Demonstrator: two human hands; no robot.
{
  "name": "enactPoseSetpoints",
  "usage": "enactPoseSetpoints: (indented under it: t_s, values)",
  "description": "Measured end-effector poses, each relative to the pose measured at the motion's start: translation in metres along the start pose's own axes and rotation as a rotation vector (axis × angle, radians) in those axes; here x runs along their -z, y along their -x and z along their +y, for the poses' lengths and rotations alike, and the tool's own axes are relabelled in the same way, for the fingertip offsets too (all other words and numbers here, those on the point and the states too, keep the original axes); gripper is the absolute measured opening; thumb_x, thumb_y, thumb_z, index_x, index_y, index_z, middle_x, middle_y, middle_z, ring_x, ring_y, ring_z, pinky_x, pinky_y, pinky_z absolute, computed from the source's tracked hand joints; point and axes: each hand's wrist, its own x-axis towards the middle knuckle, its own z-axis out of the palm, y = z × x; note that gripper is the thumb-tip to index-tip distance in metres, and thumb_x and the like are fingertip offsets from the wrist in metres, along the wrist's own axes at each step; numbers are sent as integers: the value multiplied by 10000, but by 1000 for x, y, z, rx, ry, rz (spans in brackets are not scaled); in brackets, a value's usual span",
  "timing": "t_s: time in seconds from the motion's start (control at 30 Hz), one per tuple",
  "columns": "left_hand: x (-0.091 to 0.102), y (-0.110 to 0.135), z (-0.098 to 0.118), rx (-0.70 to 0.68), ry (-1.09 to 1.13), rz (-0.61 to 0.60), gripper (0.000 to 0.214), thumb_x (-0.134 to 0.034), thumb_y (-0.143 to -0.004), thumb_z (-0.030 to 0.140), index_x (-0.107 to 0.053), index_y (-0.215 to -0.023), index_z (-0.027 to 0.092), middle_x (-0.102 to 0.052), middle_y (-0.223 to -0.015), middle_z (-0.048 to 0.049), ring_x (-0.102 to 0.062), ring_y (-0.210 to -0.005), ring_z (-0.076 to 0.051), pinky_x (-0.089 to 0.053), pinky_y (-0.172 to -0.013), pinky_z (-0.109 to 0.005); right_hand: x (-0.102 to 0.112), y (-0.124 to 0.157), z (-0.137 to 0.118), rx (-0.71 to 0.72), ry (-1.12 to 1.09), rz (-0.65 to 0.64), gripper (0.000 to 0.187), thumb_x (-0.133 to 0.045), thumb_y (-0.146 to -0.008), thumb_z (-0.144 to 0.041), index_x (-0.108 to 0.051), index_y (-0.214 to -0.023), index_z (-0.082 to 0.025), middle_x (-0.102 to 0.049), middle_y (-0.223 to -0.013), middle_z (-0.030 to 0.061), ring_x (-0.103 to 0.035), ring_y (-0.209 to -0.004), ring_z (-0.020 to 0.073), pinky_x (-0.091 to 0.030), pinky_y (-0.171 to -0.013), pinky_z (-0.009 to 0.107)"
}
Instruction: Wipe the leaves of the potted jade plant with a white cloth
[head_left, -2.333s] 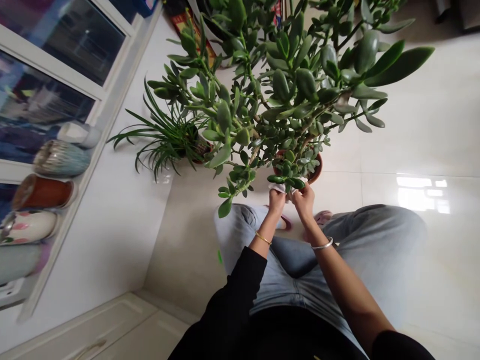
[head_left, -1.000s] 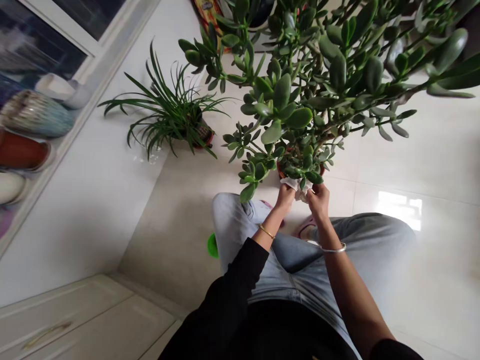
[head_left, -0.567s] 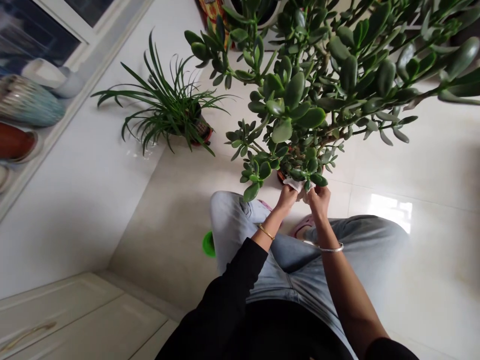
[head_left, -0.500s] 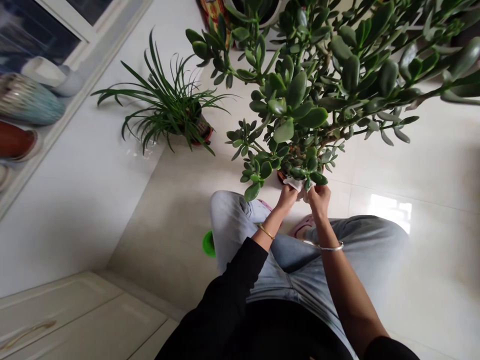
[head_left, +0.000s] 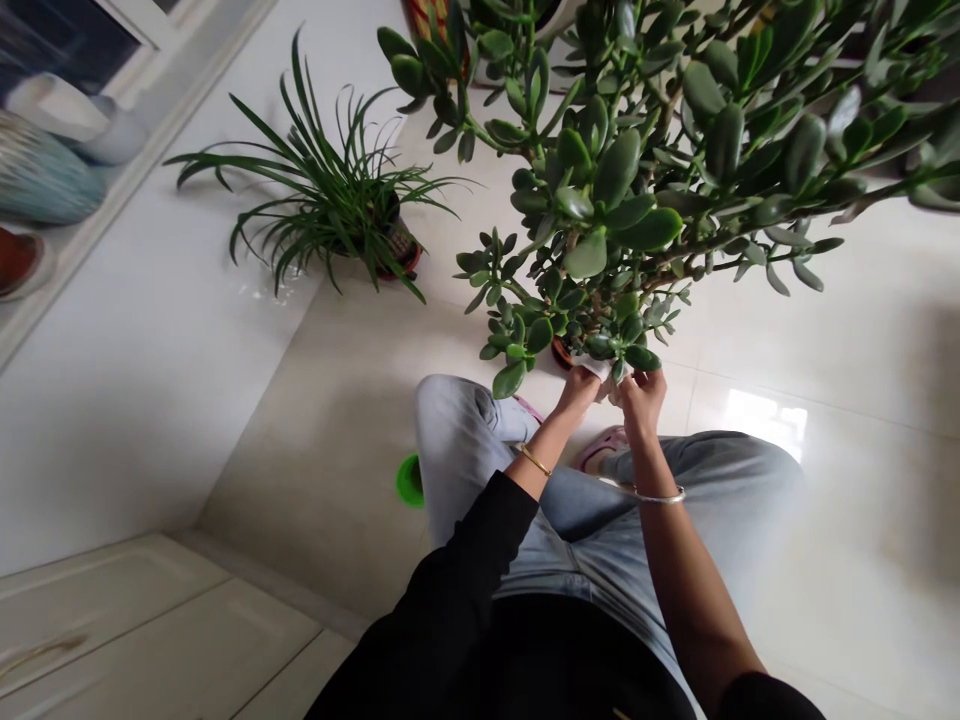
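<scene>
Cloth (head_left: 598, 369), white and crumpled, is pinched between the person's hands, with the left hand (head_left: 577, 392) and right hand (head_left: 641, 400) both closed on it. It sits against a low leaf cluster of the jade plant (head_left: 586, 255), whose pot (head_left: 561, 353) shows at 12 o'clock from the hands, mostly hidden by foliage. A spider plant (head_left: 330, 205) stands on the floor (head_left: 315, 480) at 10 o'clock. A gentle pinch seems best, since these thick leaves could snap under hard pressure.

The left hand (head_left: 577, 393) and right hand (head_left: 641, 402) reach forward just apart, both curled in a pinch
</scene>
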Motion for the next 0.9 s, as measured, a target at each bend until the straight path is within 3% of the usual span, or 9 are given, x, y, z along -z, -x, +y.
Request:
enactPoseSetpoints:
  t_s: [0.27,0.47,0.7,0.9]
  values:
    - [3,2,4,-39,-201,-32,350,-833,-760,379,-588,-627,169,-518,-530,51,-412,-523,-74,-311,-510,-223,-1,-1,-1,-25,-30,30,196,-668,-719,-338,-587,-849,-215,-496,-676,-76,-425,-618,118,-358,-578,245]
    - [10,3,12,-61,-293,-69,233,-810,-781,348,-694,-747,149,-609,-614,26,-503,-598,-105,-416,-601,-239,1,2,-6,-49,-88,-7,188,-676,-692,-311,-613,-830,-200,-547,-664,-64,-430,-599,113,-366,-559,243]
    - [16,1,4,-117,-270,-117,189,-834,-736,213,-749,-893,149,-775,-871,-37,-697,-874,-161,-545,-867,-282,7,3,-15,-83,-213,-89,249,-719,-605,-268,-663,-836,-191,-632,-686,-39,-529,-623,128,-419,-568,244]
    - [13,0,-3,-136,-278,-64,187,-815,-725,144,-756,-902,149,-816,-985,-84,-740,-932,-182,-572,-854,-281,14,10,-16,-150,-297,-117,266,-754,-629,-253,-708,-882,-185,-708,-777,-15,-568,-620,117,-432,-542,229]
